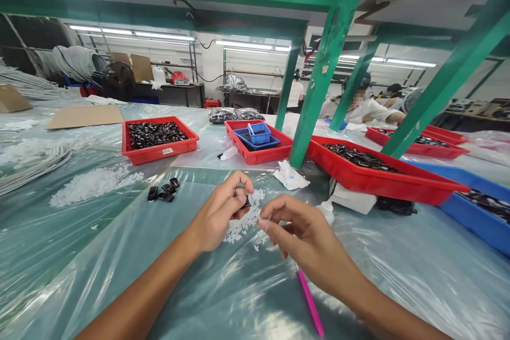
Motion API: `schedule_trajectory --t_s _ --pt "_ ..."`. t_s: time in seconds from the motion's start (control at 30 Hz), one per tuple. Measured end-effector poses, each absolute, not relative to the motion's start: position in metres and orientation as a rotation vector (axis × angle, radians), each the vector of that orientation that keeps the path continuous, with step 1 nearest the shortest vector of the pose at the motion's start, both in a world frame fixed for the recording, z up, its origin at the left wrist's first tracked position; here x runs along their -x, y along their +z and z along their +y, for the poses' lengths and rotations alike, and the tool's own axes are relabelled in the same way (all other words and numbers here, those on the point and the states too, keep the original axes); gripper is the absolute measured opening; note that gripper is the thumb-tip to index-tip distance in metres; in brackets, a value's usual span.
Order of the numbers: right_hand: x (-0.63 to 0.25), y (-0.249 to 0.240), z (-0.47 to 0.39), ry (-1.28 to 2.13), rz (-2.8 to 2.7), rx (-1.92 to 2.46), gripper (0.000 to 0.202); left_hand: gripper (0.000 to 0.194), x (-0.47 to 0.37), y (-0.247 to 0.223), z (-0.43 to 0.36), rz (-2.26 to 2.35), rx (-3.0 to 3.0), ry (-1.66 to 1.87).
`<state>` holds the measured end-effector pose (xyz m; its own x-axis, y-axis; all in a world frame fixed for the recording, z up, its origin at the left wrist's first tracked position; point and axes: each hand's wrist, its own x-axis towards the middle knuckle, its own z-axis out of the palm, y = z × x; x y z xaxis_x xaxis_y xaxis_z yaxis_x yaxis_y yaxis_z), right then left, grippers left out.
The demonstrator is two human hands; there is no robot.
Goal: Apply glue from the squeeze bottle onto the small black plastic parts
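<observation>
Single head-worn view, which looked forward and down from close above the tabletop (119,255). Both hands, left (219,212) and right (303,236), sat near the lens at lower centre; the trays (159,141) and green frame (319,85) lay farther ahead.

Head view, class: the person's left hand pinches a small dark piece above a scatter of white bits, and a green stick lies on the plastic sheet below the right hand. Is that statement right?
Not quite. The head view shows the stick is pink, not green. The rest holds: the left hand pinches a small dark piece above the white bits, and the stick lies on the plastic sheet below the right hand.
</observation>
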<state>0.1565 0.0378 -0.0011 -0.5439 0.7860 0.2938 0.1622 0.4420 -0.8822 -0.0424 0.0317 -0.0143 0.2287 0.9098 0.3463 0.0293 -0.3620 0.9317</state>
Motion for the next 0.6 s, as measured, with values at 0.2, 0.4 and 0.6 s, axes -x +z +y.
schedule_trajectory --t_s 0.2,0.4,0.6 --pt "-0.156 0.000 0.035 1.618 -1.543 0.620 0.024 0.006 0.042 -0.017 0.031 0.836 -1.713 1.198" --pt "-0.155 -0.003 0.030 1.643 -1.462 0.720 0.034 0.010 0.036 -0.019 0.024 0.789 -1.727 1.256" --pt "-0.153 0.003 0.021 1.794 -1.317 0.646 0.030 0.012 0.034 -0.015 0.013 0.823 -1.773 1.293"
